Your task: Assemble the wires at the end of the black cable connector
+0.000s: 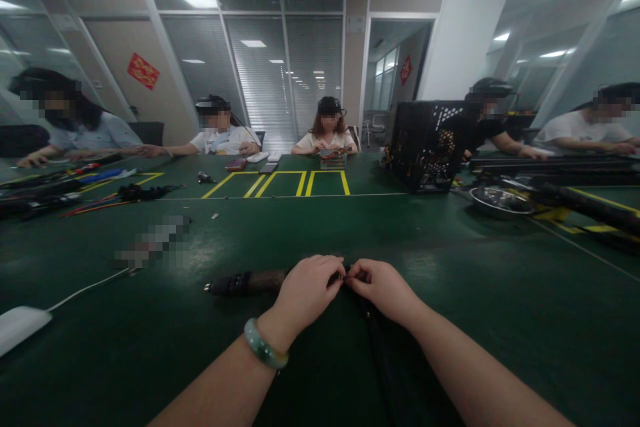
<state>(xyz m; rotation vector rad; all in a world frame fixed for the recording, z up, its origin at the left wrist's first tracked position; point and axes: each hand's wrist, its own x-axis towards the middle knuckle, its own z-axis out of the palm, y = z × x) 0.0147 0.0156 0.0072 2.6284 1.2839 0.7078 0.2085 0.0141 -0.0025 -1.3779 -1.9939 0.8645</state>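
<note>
A dark rod-like tool with a black collar lies on the green table, pointing left. My left hand is closed around its right end; a green bangle sits on that wrist. My right hand is closed in a pinch against the left hand, holding a small dark part where the two hands meet. A black strap or cable runs from the hands toward me between my forearms.
Several other people sit around the table, working with their hands. A black perforated crate stands at the right, a metal bowl and long black rods beside it. Cables and tools lie at the left. A white device with a cord is near left.
</note>
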